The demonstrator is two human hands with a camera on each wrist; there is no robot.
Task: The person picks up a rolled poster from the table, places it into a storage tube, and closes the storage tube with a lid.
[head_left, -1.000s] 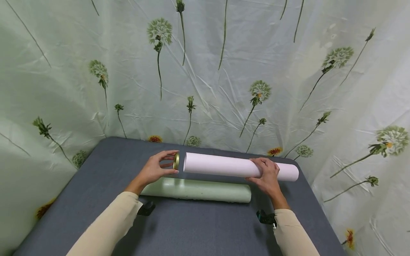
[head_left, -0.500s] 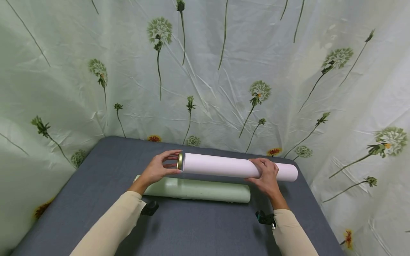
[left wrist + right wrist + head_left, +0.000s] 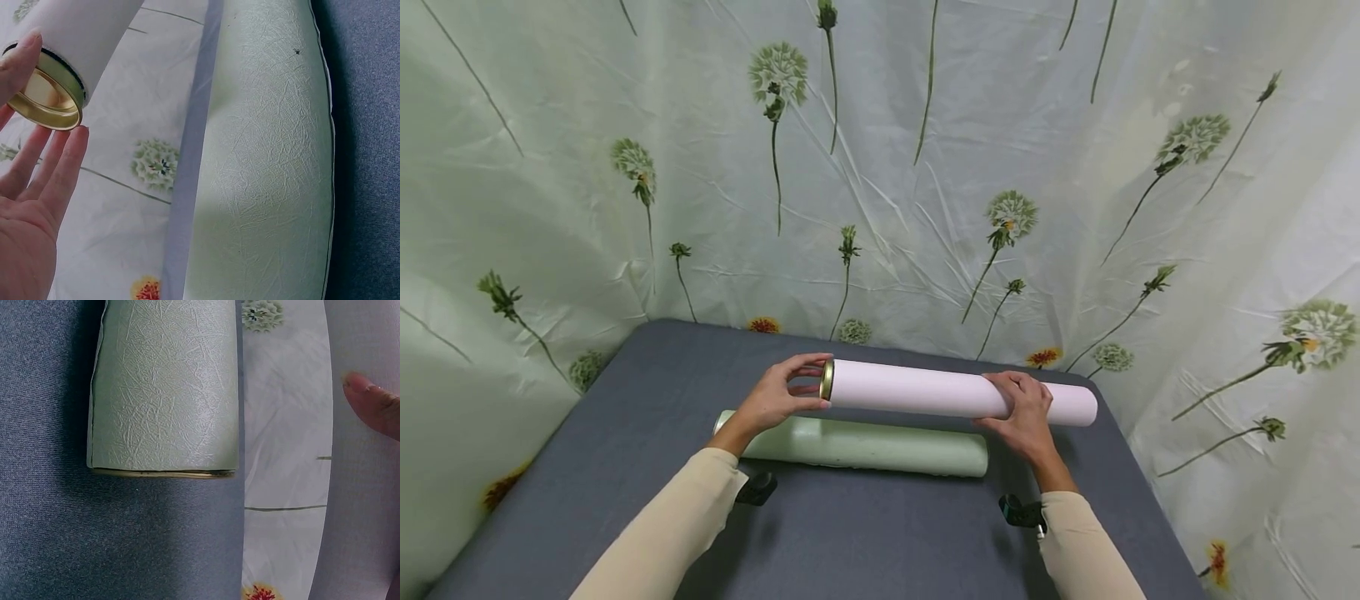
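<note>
A long pale pink tube point(image 3: 925, 390) hangs level above the grey table point(image 3: 865, 542). My right hand point(image 3: 1013, 402) grips it from above, right of its middle. At the tube's left end sits a gold metal cap point(image 3: 827, 379), which my left hand point(image 3: 808, 383) pinches between thumb and fingers. The left wrist view shows the gold cap point(image 3: 47, 100) tilted against the pink tube's point(image 3: 81, 31) open end, my fingers point(image 3: 62, 162) touching its rim. A pale green tube point(image 3: 865, 446) lies on the table just below the pink one.
A green flowered cloth point(image 3: 925, 208) hangs close behind and on both sides of the table. The green tube's flat right end point(image 3: 165, 469) shows in the right wrist view. Bare grey table stretches in front of the tubes.
My left hand has carried the gold cap to the right, closing the gap until the cap meets the pink tube's left end. The right hand and green tube stay put.
</note>
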